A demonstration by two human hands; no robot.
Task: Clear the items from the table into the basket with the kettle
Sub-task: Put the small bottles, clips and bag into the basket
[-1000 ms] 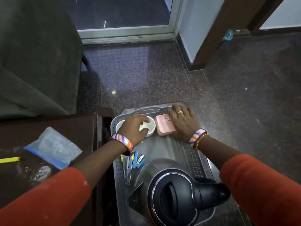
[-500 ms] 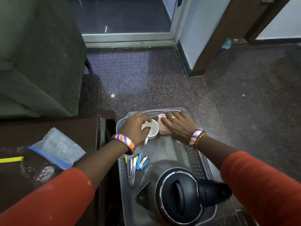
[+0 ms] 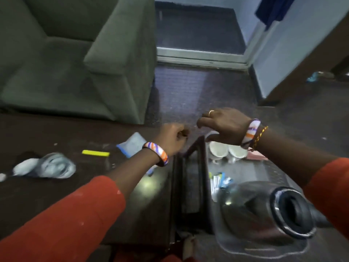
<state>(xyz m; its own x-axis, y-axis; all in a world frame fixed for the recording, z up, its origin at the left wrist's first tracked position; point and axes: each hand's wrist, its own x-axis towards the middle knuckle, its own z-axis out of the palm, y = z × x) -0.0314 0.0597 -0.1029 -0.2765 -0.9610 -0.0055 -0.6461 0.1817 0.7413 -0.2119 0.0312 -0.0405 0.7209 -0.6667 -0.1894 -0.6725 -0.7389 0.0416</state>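
Observation:
The metal basket (image 3: pixel 251 173) stands to the right of the dark table (image 3: pixel 56 190). In it are the steel kettle with a black lid (image 3: pixel 283 210), two white cups (image 3: pixel 219 150), a pink box (image 3: pixel 258 157) and several blue and white clips (image 3: pixel 219 181). On the table lie a zip bag with a blue edge (image 3: pixel 132 143), a yellow strip (image 3: pixel 95 153) and crumpled clear plastic (image 3: pixel 52 166). My left hand (image 3: pixel 171 137) hovers over the table's right end, fingers curled shut, nothing visible in it. My right hand (image 3: pixel 224 125) hangs above the cups, fingers apart and empty.
A green armchair (image 3: pixel 75 53) stands behind the table. Dark speckled floor (image 3: pixel 188 95) stretches toward a glass door sill (image 3: pixel 200 57). A small white object (image 3: pixel 2 176) lies at the table's left edge. The view is motion-blurred.
Both hands have let go of the cup and the pink box and lifted off the basket, moving left. The view has swung left toward the table.

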